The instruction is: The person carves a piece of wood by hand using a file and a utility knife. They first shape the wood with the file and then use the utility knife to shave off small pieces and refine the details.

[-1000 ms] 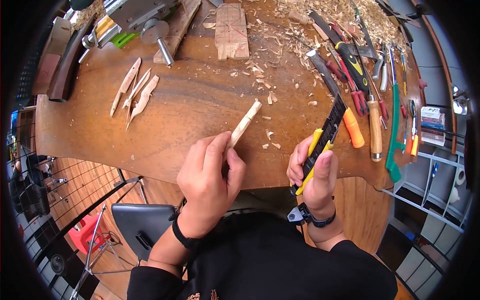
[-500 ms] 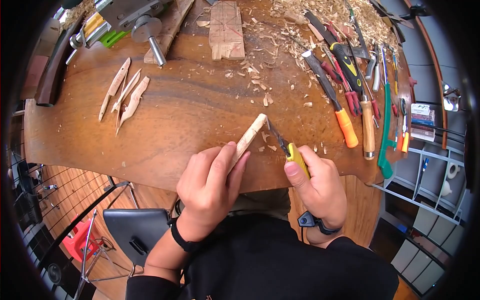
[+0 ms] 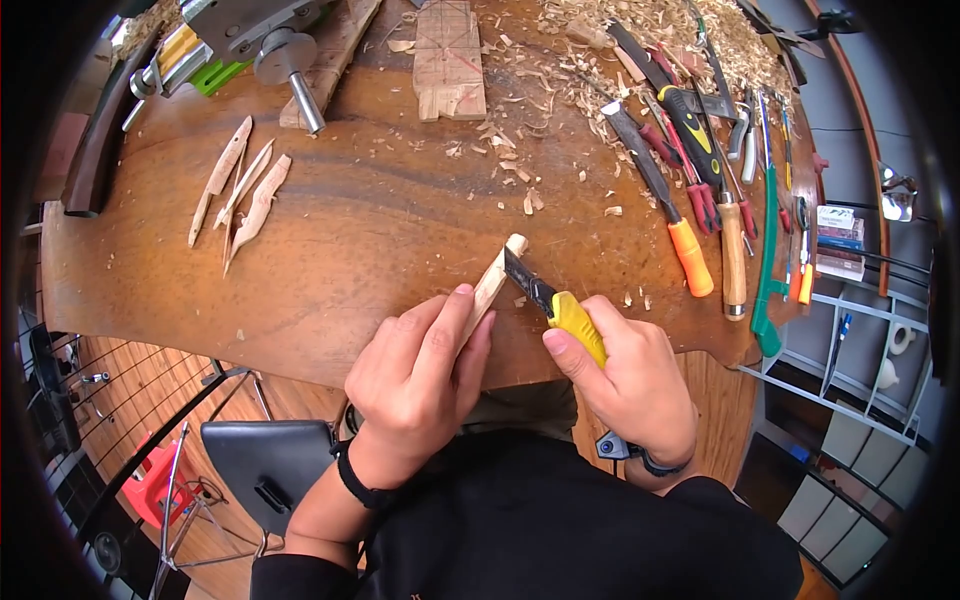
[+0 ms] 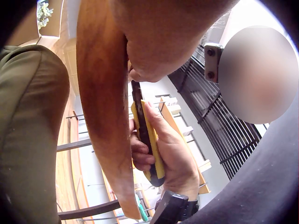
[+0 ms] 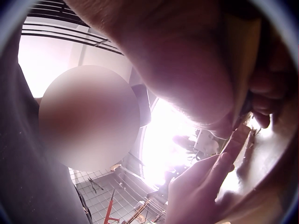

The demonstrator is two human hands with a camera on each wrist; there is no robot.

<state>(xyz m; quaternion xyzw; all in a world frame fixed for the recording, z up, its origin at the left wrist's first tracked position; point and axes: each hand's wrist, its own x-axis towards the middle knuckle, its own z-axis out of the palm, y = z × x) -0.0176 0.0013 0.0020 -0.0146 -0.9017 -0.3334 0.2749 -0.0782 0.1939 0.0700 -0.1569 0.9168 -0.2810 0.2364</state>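
In the head view my left hand (image 3: 412,372) pinches a slim wooden stick (image 3: 487,287) between thumb and fingers, its far end slanting up and right over the table. My right hand (image 3: 640,380) grips a yellow-and-black utility knife (image 3: 578,325). The dark blade crosses the stick near its far end, its tip right at the wood. From the left wrist view, the right hand (image 4: 170,154) has its fingers curled round the handle of the knife (image 4: 148,149). The right wrist view shows the left hand (image 5: 198,191) with the stick (image 5: 239,137) beside it.
Several carved wooden pieces (image 3: 262,213) lie to the left on the wooden table (image 3: 380,215). A metal machine (image 3: 262,35) and a marked board (image 3: 450,65) are at the back. Along the right lie an orange-handled chisel (image 3: 690,258), a green tool (image 3: 768,270) and wood shavings (image 3: 690,40).
The right hand has turned the knife from upright to pointing left and brought its blade onto the stick, sliding slightly down along it. The left hand keeps its pinch.
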